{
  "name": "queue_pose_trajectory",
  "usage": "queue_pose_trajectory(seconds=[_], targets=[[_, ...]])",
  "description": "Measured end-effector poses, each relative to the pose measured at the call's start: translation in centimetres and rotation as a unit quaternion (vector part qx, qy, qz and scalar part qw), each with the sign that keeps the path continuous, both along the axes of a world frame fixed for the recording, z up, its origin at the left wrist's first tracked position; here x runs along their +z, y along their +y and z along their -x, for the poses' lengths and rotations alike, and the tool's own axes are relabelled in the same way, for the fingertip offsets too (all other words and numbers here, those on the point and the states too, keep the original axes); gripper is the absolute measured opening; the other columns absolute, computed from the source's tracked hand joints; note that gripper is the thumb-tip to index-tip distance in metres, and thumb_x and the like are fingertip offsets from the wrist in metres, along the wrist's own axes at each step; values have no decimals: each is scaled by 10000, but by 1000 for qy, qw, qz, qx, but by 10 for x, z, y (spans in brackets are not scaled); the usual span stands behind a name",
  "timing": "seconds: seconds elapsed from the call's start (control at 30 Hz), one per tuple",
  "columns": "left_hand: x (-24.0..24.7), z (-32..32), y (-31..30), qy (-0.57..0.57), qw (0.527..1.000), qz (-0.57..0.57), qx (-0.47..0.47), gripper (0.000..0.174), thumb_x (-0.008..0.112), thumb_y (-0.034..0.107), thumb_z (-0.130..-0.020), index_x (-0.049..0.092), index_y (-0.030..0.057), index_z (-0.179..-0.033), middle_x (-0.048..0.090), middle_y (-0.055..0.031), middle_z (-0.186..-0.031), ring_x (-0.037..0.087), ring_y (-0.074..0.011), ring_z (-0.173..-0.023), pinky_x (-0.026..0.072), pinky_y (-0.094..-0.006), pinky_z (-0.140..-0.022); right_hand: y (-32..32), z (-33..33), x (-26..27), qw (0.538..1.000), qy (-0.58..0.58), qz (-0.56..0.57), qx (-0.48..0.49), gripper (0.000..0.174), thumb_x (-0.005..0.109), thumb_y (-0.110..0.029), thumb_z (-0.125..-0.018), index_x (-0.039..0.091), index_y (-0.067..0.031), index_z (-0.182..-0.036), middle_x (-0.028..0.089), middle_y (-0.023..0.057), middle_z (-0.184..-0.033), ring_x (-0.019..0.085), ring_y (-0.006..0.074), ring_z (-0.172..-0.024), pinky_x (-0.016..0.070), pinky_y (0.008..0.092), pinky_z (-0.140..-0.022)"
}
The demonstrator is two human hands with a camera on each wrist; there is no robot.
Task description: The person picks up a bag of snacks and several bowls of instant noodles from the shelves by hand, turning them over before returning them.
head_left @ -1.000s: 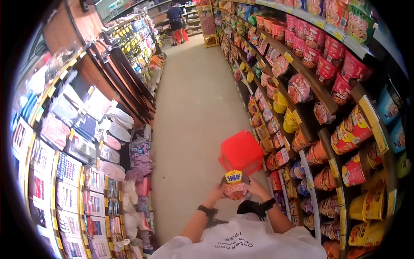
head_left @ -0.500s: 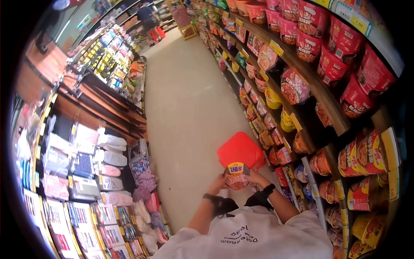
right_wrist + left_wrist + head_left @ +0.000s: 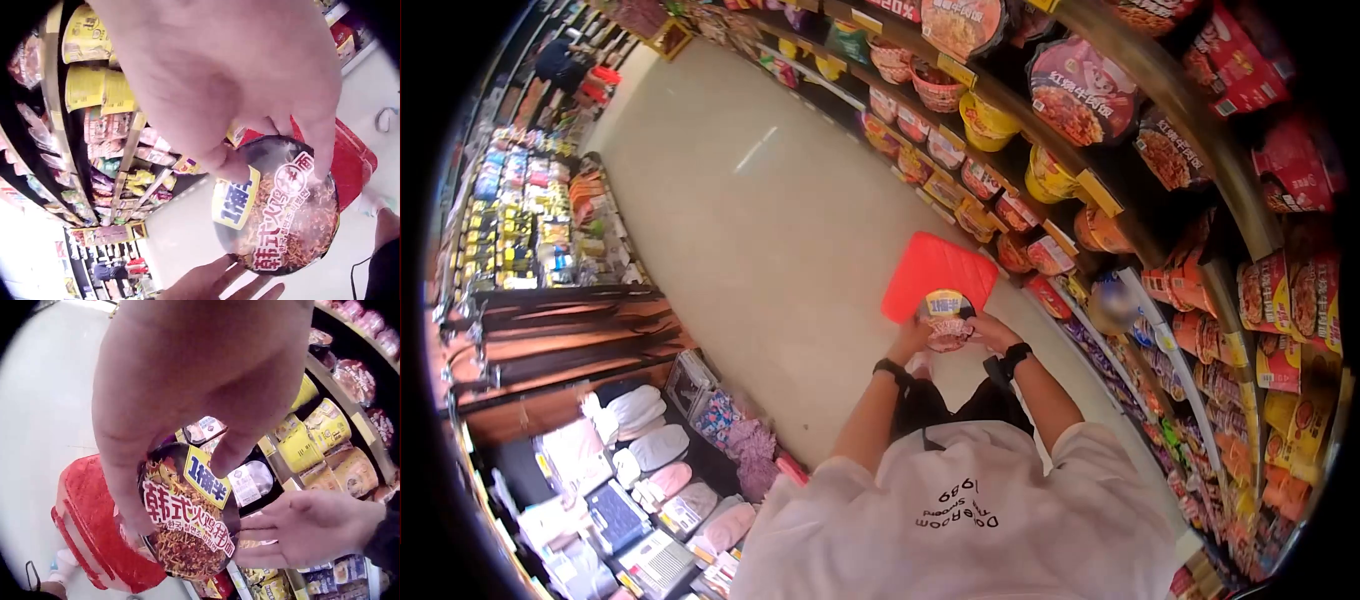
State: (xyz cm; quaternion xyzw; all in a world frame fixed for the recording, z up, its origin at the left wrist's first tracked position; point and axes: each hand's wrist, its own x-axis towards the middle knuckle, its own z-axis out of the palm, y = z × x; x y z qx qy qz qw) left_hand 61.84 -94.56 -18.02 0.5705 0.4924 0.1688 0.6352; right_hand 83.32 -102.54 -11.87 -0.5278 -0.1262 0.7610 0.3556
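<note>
A round bowl of instant noodles point(image 3: 948, 322), dark-rimmed with a yellow label and a picture of noodles on its lid, is held between both hands in front of the body. My left hand point(image 3: 911, 338) grips one side, its thumb by the yellow label in the left wrist view. On the other side, my right hand point(image 3: 994, 334) holds the edge, and its thumb and fingers point(image 3: 317, 147) lie against the bowl in the right wrist view. The lid faces up toward the head. Beyond the bowl on the floor is a red square plastic thing point(image 3: 940, 265), shaped like a stool.
Shelves of instant noodles line the right, with yellow tubs point(image 3: 988, 122) and a large round bowl point(image 3: 1083, 92). At lower left, slippers point(image 3: 658, 447) and boxed goods fill a display. A person point(image 3: 560, 65) stands far down the aisle point(image 3: 750, 220).
The head view has turned toward the right-hand shelves, so the aisle slants to the upper left. Both hands keep hold of the noodle bowl, which now overlaps the red plastic thing more.
</note>
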Motion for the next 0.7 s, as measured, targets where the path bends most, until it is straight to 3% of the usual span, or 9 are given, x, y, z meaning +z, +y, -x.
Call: queue_pose_trajectory(seconds=[0.07,0.13,0.2,0.3,0.4,0.5,0.6,0.63,0.7], targets=[[-59,13,14,-6,995,-46,-86,513,618,96,-838,457,9,-1317,590,-95,-1132,590,-181,-973,536,-332,-773,5,12,-11,999,-32,23,-26,512,576,-249,-883,453,-124,-1364,523,38,-1274,501,166,-1181,394,377,-1018],[-124,23,23,-21,993,-57,-99,586,623,56,-817,429,3,-1368,590,-103,-1172,579,-201,-1027,490,-328,-878,8,22,-41,998,-35,41,-46,530,564,-229,-883,435,-134,-1389,520,35,-1318,481,168,-1222,384,376,-1023],[-90,19,38,6,994,29,-107,599,616,36,-811,422,-3,-1376,585,-110,-1203,568,-218,-1087,468,-343,-930,12,30,-55,996,-42,51,-54,551,563,-219,-879,424,-134,-1406,510,35,-1346,471,174,-1241,384,375,-1023],[-45,16,58,75,982,97,-144,598,617,5,-792,429,-18,-1358,576,-123,-1243,542,-244,-1180,436,-353,-1002,21,40,-17,992,-82,39,-83,593,568,-214,-886,382,-131,-1443,504,46,-1366,475,184,-1248,379,382,-1037],[-82,24,57,-40,988,38,-141,616,623,-2,-779,419,-34,-1359,586,-125,-1236,529,-254,-1217,420,-365,-1034,28,44,-19,996,-54,-4,-73,612,574,-221,-898,351,-132,-1461,506,59,-1367,470,187,-1261,380,396,-1048],[-49,23,65,-52,986,38,-155,651,631,-10,-771,391,-34,-1375,577,-123,-1247,529,-257,-1220,414,-369,-1041,31,47,-26,995,-52,15,-84,633,612,-227,-900,341,-114,-1460,513,68,-1361,481,189,-1256,390,400,-1052],[-78,22,68,-94,969,62,-218,660,638,11,-798,353,-19,-1392,560,-109,-1256,528,-236,-1207,419,-353,-1032,23,45,-92,994,24,-61,-84,670,665,-222,-886,336,-85,-1453,516,72,-1358,508,186,-1233,400,361,-1047],[-83,21,65,-77,972,95,-199,640,628,9,-799,371,-24,-1384,562,-122,-1260,539,-240,-1193,428,-353,-1025,23,44,-107,992,94,-44,-71,687,690,-203,-881,331,-63,-1450,516,75,-1353,527,181,-1206,406,317,-1037],[-87,17,57,-45,972,162,-165,602,609,5,-801,408,-33,-1367,566,-147,-1269,562,-246,-1166,447,-353,-1011,28,52,-75,995,28,-56,-73,664,668,-203,-896,331,-60,-1451,516,83,-1350,514,178,-1215,407,308,-1032]])
